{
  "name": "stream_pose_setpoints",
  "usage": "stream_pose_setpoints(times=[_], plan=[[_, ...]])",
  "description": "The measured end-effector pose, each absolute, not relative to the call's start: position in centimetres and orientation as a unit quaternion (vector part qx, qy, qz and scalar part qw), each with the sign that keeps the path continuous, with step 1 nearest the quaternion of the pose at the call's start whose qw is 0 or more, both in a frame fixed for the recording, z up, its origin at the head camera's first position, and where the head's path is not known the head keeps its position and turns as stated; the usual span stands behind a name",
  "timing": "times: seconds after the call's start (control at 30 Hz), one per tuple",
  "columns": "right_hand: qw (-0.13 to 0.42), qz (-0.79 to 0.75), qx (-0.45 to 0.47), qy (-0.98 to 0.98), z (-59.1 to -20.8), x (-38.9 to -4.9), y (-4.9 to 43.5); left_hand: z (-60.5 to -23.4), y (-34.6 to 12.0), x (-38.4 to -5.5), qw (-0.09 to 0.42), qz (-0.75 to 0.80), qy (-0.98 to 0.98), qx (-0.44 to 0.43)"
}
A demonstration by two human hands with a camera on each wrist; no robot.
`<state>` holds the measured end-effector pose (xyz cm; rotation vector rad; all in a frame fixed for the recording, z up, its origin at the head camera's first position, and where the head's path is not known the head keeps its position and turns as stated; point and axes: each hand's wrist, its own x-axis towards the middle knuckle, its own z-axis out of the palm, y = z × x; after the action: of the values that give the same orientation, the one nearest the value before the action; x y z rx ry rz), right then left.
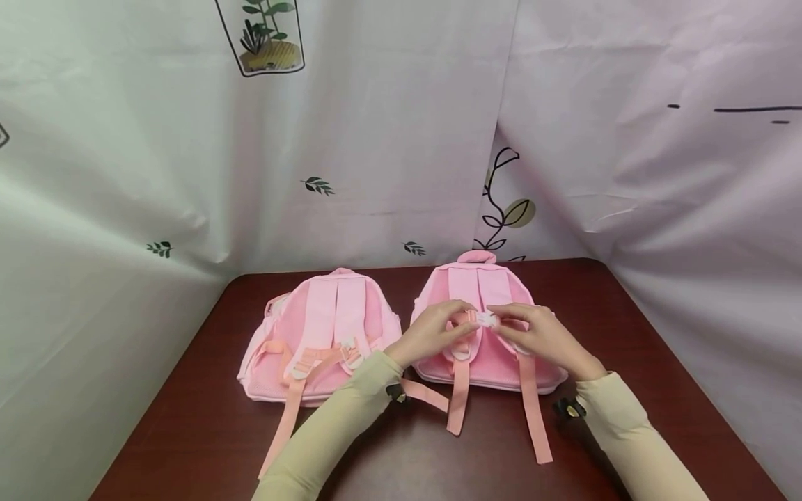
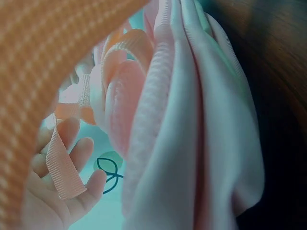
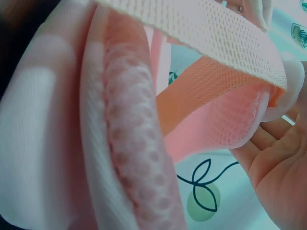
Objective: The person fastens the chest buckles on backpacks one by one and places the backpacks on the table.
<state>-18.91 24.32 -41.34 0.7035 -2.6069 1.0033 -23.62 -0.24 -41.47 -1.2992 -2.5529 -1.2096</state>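
A pink backpack (image 1: 432, 372) stands at the back right of the table, straps facing me. In front of its straps a small white buckle (image 1: 485, 319) is held up between my two hands. My left hand (image 1: 432, 332) pinches its left side by the peach webbing, and my right hand (image 1: 539, 335) pinches its right side. The left wrist view shows a loose webbing end (image 2: 66, 170) lying across the left fingers. In the right wrist view, a peach strap (image 3: 206, 33) runs to a white adjuster (image 3: 290, 86) beside the right palm. Fingers partly cover the buckle.
A second pink backpack (image 1: 263, 369) stands at the left, its peach chest strap (image 1: 326, 358) spanning its shoulder straps. Loose webbing ends (image 1: 535, 417) hang down onto the dark red table (image 1: 651, 417). Patterned white cloth (image 1: 388, 125) encloses the back and sides.
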Motion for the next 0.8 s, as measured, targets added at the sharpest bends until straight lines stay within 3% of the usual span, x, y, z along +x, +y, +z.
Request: stream_pose_setpoints(times=[0.43, 0.8], plan=[[0.178, 0.341, 0.260, -0.886, -41.99, -19.20, 24.50, -42.18, -0.03, -23.59, 0.014, -0.382, -0.833, -0.400], [0.179, 0.353, 0.264, -0.879, -42.14, -19.42, 24.50, -42.25, 0.16, -23.65, 0.012, -0.383, -0.836, -0.393]])
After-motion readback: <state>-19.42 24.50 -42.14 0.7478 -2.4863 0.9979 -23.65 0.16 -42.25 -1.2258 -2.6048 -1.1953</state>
